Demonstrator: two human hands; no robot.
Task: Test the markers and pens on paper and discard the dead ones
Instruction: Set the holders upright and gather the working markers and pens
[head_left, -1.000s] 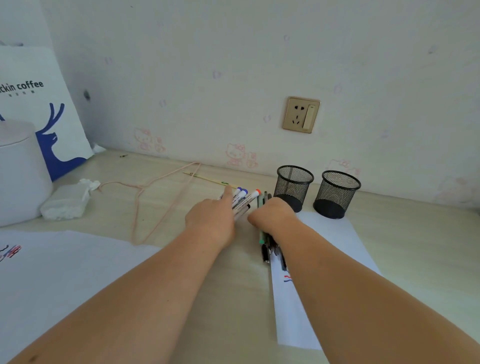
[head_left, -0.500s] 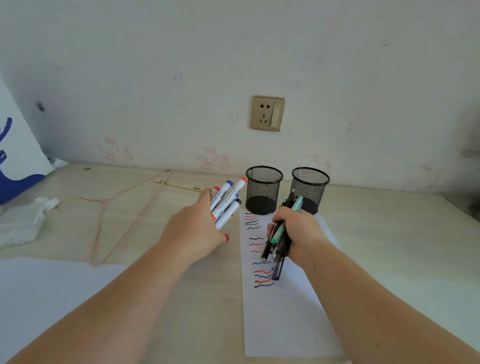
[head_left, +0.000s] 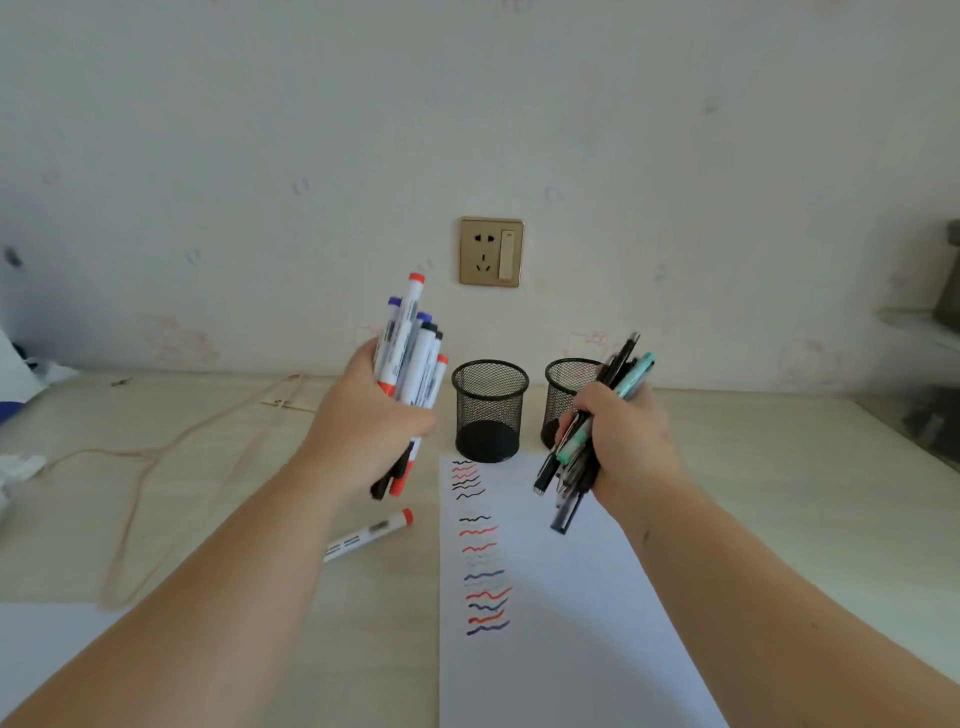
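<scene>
My left hand (head_left: 366, 423) grips a bundle of white markers (head_left: 410, 353) with red, blue and black caps, held upright above the desk. My right hand (head_left: 626, 441) is closed around a bunch of thin pens (head_left: 587, 447), mostly black with one teal. One white marker with a red cap (head_left: 371, 534) lies loose on the desk under my left forearm. A white sheet of paper (head_left: 561, 623) with red, blue and black squiggles lies between my arms. Two black mesh cups stand behind it, the left cup (head_left: 490, 410) empty, the right cup (head_left: 563, 395) partly hidden by my right hand.
A pink cord (head_left: 156, 452) loops over the desk at the left. Another white sheet (head_left: 36, 644) lies at the lower left. A crumpled tissue (head_left: 15, 467) sits at the far left edge. A gold wall socket (head_left: 491, 252) is on the wall behind the cups.
Both hands rose from the desk with their bundles, tilting the markers upright. One red-capped marker now lies on the desk below my left arm. The camera view shifted right.
</scene>
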